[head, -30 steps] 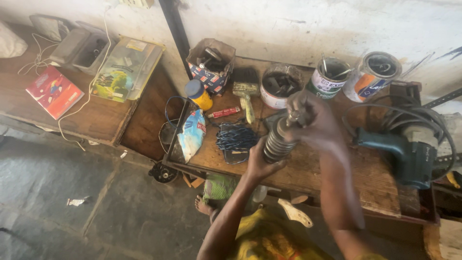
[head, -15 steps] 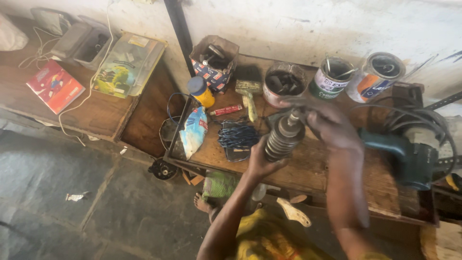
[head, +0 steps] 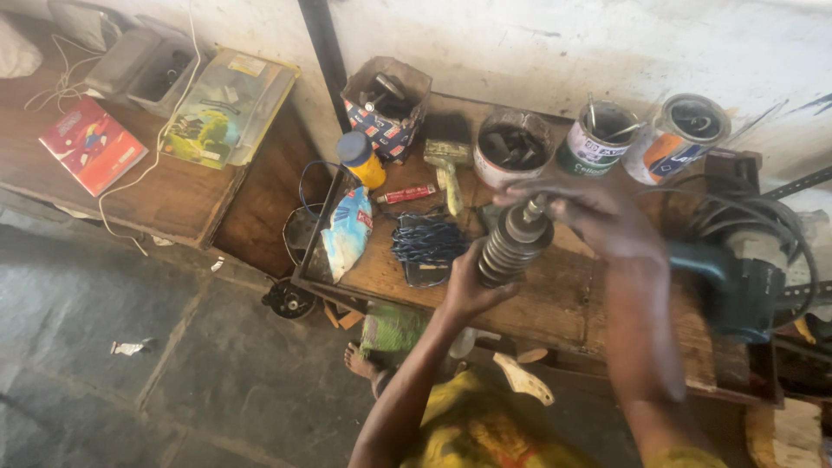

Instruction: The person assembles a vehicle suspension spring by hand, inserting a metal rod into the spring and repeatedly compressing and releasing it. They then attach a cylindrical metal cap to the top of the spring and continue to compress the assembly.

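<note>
1. You get soft, even daylight; the pale wall (head: 537,43) is brightest.
2. Your right hand (head: 598,217) smears with motion blur.
3. The floor (head: 130,347) sits dim, and edges bow slightly.

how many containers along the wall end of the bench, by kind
Tins: 3 (dark parts tin, tool tin, tilted tin)
Cardboard boxes: 1 (box)
Bottles: 1 (yellow bottle)
Total: 5

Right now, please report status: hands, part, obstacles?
Left hand grips ribbed motor core from below. Right hand on its top shaft. Tins behind, apart.
</note>
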